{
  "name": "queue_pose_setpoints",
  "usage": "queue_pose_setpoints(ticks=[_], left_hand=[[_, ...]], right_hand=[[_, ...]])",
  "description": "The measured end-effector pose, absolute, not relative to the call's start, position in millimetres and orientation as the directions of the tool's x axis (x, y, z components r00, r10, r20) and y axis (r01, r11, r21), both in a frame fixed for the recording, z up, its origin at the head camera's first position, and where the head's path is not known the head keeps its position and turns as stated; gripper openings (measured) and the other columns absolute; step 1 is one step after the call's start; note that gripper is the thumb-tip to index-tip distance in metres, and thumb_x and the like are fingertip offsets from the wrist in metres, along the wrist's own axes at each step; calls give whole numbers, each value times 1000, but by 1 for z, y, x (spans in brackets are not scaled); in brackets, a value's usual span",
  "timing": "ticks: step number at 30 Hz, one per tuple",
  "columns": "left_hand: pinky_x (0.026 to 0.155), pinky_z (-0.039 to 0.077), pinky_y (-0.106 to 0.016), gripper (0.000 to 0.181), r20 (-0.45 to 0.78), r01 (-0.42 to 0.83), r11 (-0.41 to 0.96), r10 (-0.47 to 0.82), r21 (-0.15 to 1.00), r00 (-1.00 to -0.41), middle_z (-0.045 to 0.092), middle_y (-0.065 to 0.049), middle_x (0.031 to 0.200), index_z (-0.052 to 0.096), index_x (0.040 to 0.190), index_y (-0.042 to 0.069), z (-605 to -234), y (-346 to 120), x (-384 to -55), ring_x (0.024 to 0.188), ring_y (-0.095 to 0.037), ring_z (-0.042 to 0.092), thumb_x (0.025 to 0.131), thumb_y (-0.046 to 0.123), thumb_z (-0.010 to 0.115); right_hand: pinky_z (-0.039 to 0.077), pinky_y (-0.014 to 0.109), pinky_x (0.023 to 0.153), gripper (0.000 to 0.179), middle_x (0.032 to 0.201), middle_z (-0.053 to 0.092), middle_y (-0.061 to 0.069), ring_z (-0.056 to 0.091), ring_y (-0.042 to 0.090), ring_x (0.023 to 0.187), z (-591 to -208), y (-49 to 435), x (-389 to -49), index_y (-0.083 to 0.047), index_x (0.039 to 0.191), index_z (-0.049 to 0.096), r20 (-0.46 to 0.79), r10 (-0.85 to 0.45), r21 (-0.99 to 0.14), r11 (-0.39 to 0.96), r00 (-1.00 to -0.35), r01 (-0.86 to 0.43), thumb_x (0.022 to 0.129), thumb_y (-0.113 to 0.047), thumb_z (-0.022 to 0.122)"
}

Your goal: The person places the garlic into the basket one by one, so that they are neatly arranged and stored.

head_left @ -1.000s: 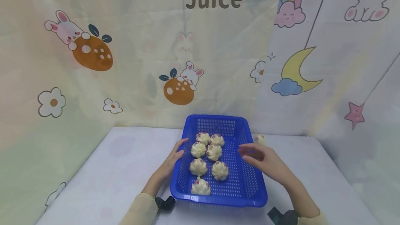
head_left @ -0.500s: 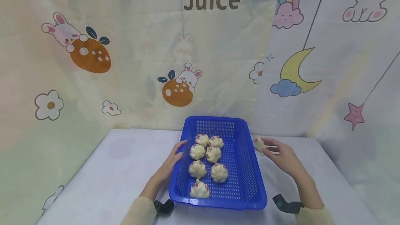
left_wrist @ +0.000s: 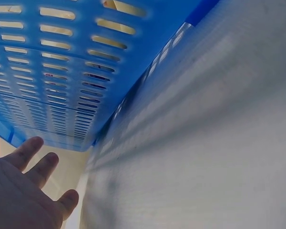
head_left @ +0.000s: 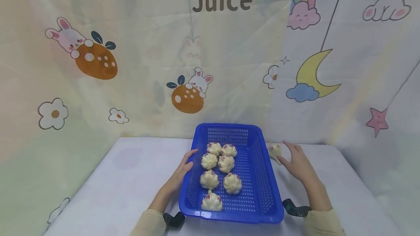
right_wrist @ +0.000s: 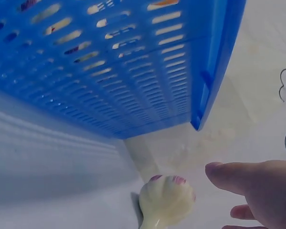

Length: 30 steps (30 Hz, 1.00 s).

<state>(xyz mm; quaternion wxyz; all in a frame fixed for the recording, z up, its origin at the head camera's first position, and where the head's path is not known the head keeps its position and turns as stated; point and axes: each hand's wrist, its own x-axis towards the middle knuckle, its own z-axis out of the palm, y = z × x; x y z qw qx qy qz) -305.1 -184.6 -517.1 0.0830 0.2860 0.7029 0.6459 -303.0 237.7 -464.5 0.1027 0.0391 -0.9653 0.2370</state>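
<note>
In the head view a blue perforated basket (head_left: 229, 217) holds several cream garlic bulbs (head_left: 209, 180) with purple-red patches, mostly on its left side. My left hand (head_left: 179, 174) lies along the basket's left side, fingertips right at the rim. The left wrist view shows its fingers (left_wrist: 43, 168) extended beside the slotted wall. Beyond the basket's right side, one more garlic bulb (head_left: 274, 150) rests on the table, its narrow stem pointing toward me. My right hand (head_left: 299, 164) is just right of this bulb, thumb and fingers spread apart. The right wrist view shows a gap between thumb and bulb (right_wrist: 166, 200).
The white table (head_left: 131, 185) ends at a printed cloth backdrop (head_left: 147, 83), close behind the basket and the loose bulb. Cloth also hangs at both sides. A dark wrist device (head_left: 174, 220) is on the left wrist, another (head_left: 296, 208) on the right.
My right hand has moved from the basket's right rim out to the loose garlic bulb, and its fingers have spread wider. The left hand stays at the left rim.
</note>
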Motion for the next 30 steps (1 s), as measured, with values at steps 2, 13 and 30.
queue_pose_setpoints(ticks=[2, 13, 30], left_hand=[[104, 34, -47, 51, 249, 292, 5, 512, 956, -822, 12, -27, 153, 13, 150, 14, -517, -184, -304, 138, -49, 22, 101, 20, 23], [105, 33, -44, 51, 228, 275, 20, 505, 961, -833, 12, -24, 154, 13, 150, 16, -516, -183, -305, 139, -46, 23, 101, 21, 23], [106, 32, -56, 51, 218, 251, -4, 508, 968, -834, 10, -24, 155, 12, 150, 17, -517, -183, -305, 140, -47, 20, 101, 22, 23]], right_hand=[[31, 64, 101, 66, 138, 32, 35, 35, 53, 126, -467, 240, -303, 4, 143, 31, 221, -31, -443, 887, -975, -129, 91, -26, 60], [28, 65, 102, 63, 146, 26, 32, 31, 53, 130, -481, 246, -320, 2, 142, 35, 296, -105, -415, 881, -949, -227, 90, -21, 62], [24, 64, 106, 58, 151, 23, 29, 26, 52, 134, -498, 248, -337, 0, 140, 42, 241, -134, -375, 901, -961, -220, 91, -25, 61]])
